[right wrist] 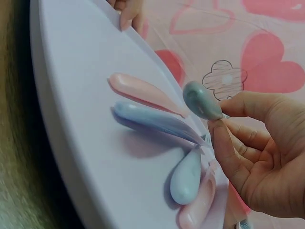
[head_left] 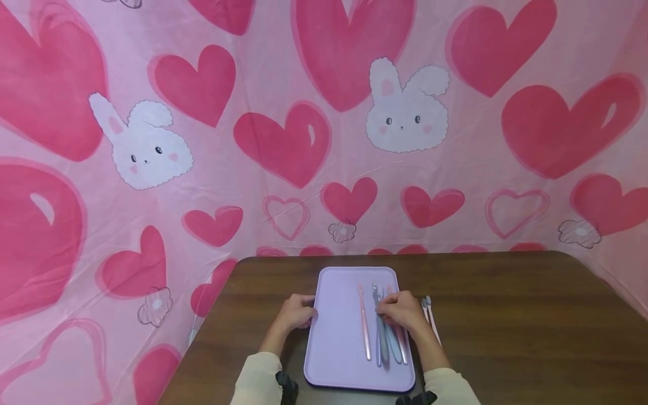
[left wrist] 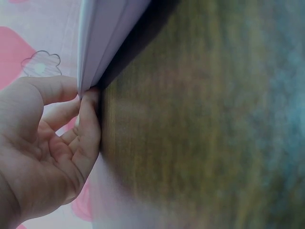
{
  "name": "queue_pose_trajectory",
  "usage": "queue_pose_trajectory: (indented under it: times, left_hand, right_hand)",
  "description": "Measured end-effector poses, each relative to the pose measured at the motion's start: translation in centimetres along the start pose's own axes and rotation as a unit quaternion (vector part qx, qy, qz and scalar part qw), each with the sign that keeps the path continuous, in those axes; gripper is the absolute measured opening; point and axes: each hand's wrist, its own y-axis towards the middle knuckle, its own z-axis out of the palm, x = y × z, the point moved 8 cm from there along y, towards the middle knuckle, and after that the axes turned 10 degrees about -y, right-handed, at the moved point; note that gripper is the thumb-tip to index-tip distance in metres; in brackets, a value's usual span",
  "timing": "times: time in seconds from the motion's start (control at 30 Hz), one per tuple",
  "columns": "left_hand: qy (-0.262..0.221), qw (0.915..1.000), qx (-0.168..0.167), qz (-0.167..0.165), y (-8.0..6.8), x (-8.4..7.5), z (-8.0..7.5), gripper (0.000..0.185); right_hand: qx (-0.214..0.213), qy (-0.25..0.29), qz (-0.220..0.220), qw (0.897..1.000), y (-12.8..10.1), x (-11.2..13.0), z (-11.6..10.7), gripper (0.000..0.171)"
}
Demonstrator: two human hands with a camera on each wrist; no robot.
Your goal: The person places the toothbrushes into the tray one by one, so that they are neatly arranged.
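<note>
A lilac tray (head_left: 339, 337) lies on a brown wooden table (head_left: 506, 326). Several toothbrushes lie lengthwise on it: a pink one (head_left: 364, 326) alone at the left, then grey, blue and pink ones bunched at the right. My left hand (head_left: 306, 312) pinches the tray's left rim (left wrist: 88, 81) between thumb and fingers (left wrist: 88, 119). My right hand (head_left: 387, 306) rests over the bunch. In the right wrist view its thumb and forefinger pinch the grey-green toothbrush (right wrist: 202, 101) and lift its end above a pink handle (right wrist: 143, 93) and a blue handle (right wrist: 157, 119).
Two more toothbrushes (head_left: 429, 315) lie on the table just right of the tray. A pink cloth (head_left: 283, 140) with hearts and rabbits hangs behind and around the table. The table's rounded far corners lie close to the cloth.
</note>
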Motion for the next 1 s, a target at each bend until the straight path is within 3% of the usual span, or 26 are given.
queue_pose_trajectory:
  times: [0.3, 0.73, 1.0]
  left_hand:
    - [0.003, 1.0000, 0.000, 0.004, -0.1, -0.2, 0.1, 0.051]
    - [-0.002, 1.0000, 0.004, 0.002, -0.2, -0.3, 0.2, 0.051]
    - [-0.009, 1.0000, 0.002, 0.002, -0.1, -0.1, 0.1, 0.051]
  right_hand:
    - [0.005, -0.018, 0.016, 1.000, 0.1, -0.2, 0.7, 0.021]
    - [0.001, -0.014, 0.013, 1.000, -0.1, 0.2, 1.3, 0.020]
    - [-0.011, -0.039, -0.004, 0.999, -0.1, 0.6, 0.8, 0.019]
